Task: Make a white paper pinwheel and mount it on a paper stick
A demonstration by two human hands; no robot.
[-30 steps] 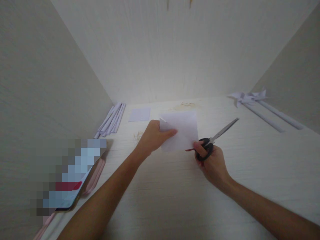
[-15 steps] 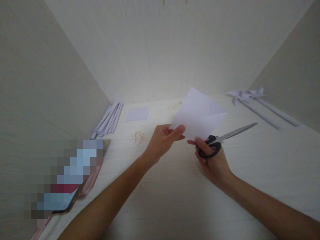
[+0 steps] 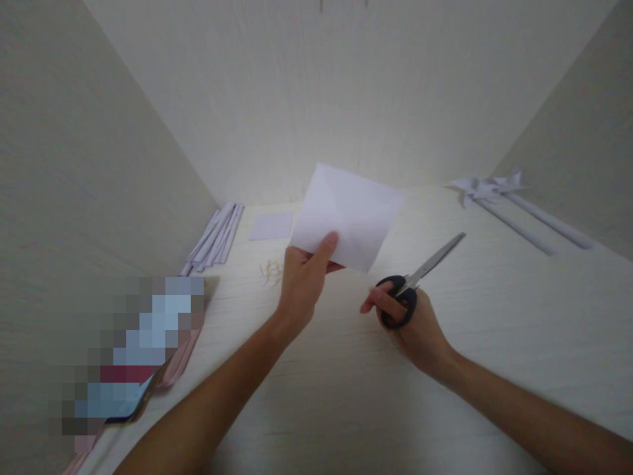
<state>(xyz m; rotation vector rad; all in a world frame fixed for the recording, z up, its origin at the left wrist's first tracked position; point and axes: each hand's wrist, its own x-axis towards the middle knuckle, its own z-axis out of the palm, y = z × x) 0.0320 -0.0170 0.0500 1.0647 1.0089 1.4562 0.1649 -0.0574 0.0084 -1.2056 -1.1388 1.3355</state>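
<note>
My left hand [image 3: 306, 277] pinches the lower edge of a white square sheet of paper [image 3: 353, 208], thumb on top. Faint crease lines cross the sheet, which is held up above the table. To its right, my right hand [image 3: 408, 323] holds a pair of scissors [image 3: 428, 267] with black handles, fingers through the loops. The blades look closed and point up and to the right, apart from the paper.
On the white table [image 3: 346, 396], rolled paper sticks [image 3: 217, 234] and a flat paper square [image 3: 271, 225] lie at the left. Small tan strands [image 3: 271, 272] are near my left hand. Paper pinwheels [image 3: 489, 188] with sticks lie at right. A partly blurred device [image 3: 131, 399] stands left.
The paper has moved left and turned in my left hand. My right hand has let go of its lower edge and drawn down and left with the scissors.
</note>
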